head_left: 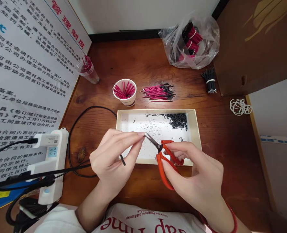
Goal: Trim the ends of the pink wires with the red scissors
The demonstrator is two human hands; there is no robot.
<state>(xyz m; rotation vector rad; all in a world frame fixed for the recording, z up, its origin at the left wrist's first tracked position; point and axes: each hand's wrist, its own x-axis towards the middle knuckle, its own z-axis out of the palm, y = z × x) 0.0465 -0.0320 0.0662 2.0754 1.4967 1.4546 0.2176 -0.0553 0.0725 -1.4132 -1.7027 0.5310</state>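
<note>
My left hand (119,149) pinches a thin black strip (122,160) whose lower end sticks out below the fingers. Thumb and forefinger meet at its other end, which is mostly hidden. In my right hand (194,168) is a pair of scissors (160,147) with red handles, fingers through the loops. The blades are slightly apart and point at my left fingertips, very close to them. Both hands are over a shallow cream box (199,142) with a white floor. A heap of black offcuts (178,121) lies in its far right corner, with tiny dark bits scattered across the middle.
Beyond the box stand a paper cup (128,102) of pink wires and a pile of pink-and-black wires (158,92). A plastic cup (91,75), a plastic bag (206,42), a black wire bundle (210,84) and rubber bands (240,107) lie around. A power strip (61,161) with cables is left.
</note>
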